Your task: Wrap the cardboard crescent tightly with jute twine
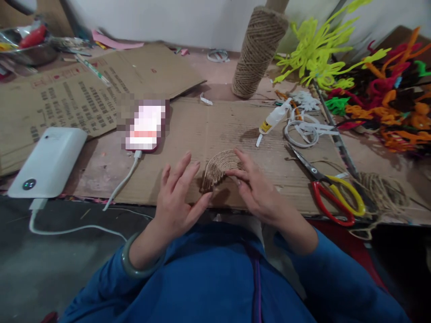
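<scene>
A small arch of coiled jute twine (217, 167), its rows side by side, is between my hands above the cardboard near the table's front edge. My left hand (177, 199) is open, fingers spread and raised, its thumb close to the arch's left end; whether it touches cannot be told. Around the arch's right end are the fingers of my right hand (254, 186), one along the top edge and another across the front. That end is partly hidden by them. Right of my hands lie scissors (325, 179) with red and yellow handles, blades apart.
A glue bottle (271, 119), white strip loops (301, 132) and a twine spool (259, 51) stand or lie beyond. Loose twine (384, 193) and colourful pipe-cleaner shapes (393, 98) are at right. At left are a cabled phone (146, 125), a white power bank (50, 161) and printed cardboard (77, 94).
</scene>
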`<action>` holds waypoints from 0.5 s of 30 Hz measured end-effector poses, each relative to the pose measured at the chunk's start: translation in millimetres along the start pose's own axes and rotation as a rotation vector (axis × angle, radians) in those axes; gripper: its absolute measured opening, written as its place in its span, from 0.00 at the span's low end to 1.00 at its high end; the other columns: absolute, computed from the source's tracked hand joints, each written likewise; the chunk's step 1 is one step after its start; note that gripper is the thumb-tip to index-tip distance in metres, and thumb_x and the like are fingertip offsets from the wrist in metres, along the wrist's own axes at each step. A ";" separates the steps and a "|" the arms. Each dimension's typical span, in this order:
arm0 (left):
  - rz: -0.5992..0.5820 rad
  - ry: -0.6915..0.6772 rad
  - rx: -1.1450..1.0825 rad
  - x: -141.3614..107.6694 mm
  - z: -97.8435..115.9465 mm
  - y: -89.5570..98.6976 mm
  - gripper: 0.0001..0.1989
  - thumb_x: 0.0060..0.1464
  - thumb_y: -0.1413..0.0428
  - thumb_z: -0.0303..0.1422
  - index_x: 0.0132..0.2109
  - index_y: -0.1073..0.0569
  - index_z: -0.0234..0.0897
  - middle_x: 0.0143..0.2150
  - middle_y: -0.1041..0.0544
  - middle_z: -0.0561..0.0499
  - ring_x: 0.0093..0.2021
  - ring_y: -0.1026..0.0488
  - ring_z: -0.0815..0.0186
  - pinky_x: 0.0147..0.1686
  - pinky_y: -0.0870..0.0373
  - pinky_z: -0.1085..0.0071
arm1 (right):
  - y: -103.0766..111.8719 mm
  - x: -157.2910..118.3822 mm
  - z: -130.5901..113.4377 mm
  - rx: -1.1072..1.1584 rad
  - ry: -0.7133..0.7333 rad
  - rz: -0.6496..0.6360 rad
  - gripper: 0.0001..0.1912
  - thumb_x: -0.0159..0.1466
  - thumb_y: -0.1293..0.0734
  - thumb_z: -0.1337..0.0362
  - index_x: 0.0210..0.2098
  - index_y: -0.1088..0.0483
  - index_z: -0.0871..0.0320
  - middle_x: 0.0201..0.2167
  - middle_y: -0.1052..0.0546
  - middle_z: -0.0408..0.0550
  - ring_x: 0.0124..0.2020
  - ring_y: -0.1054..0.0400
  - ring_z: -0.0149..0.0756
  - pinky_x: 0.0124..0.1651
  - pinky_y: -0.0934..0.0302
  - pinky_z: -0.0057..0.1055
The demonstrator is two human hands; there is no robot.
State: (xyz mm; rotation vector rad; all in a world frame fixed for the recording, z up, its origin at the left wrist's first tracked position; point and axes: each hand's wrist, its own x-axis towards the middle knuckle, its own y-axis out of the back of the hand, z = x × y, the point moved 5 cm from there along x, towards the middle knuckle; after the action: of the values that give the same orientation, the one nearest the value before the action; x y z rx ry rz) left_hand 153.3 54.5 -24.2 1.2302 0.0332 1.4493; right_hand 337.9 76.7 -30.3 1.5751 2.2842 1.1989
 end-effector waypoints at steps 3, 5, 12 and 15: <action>-0.003 0.003 -0.010 -0.8 -0.9 1.1 0.34 0.57 0.40 0.35 0.67 0.43 0.40 0.67 0.35 0.37 0.66 0.36 0.55 0.63 0.38 0.55 | 20.8 -2.4 4.3 0.225 -0.104 0.123 0.31 0.70 0.47 0.71 0.68 0.55 0.40 0.66 0.38 0.50 0.53 0.27 0.38 0.56 0.29 0.45; -0.003 0.005 -0.018 -1.3 -1.4 1.7 0.34 0.57 0.40 0.35 0.67 0.42 0.40 0.67 0.35 0.37 0.66 0.36 0.55 0.63 0.39 0.55 | 48.8 -3.3 7.9 0.220 -0.122 0.264 0.27 0.69 0.43 0.68 0.64 0.47 0.39 0.63 0.33 0.46 0.54 0.28 0.39 0.57 0.31 0.46; 0.009 0.004 -0.024 -1.4 -1.4 0.7 0.33 0.57 0.41 0.34 0.67 0.41 0.41 0.67 0.35 0.39 0.65 0.35 0.56 0.63 0.38 0.55 | 139.8 36.5 73.5 -0.180 -0.341 0.358 0.38 0.53 0.25 0.61 0.61 0.39 0.56 0.58 0.29 0.57 0.60 0.35 0.52 0.61 0.40 0.55; 0.010 -0.001 -0.006 -1.4 -1.2 0.3 0.31 0.58 0.41 0.35 0.66 0.40 0.41 0.66 0.35 0.39 0.65 0.35 0.56 0.63 0.38 0.55 | 143.7 59.2 115.2 -0.098 -0.474 0.345 0.46 0.47 0.23 0.64 0.62 0.42 0.60 0.56 0.29 0.61 0.57 0.34 0.52 0.59 0.39 0.54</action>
State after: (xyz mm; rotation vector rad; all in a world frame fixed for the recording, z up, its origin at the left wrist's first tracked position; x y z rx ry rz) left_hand 152.0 54.1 -25.5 1.2282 0.0222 1.4561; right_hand 475.0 208.6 5.2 2.0089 1.6855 0.8527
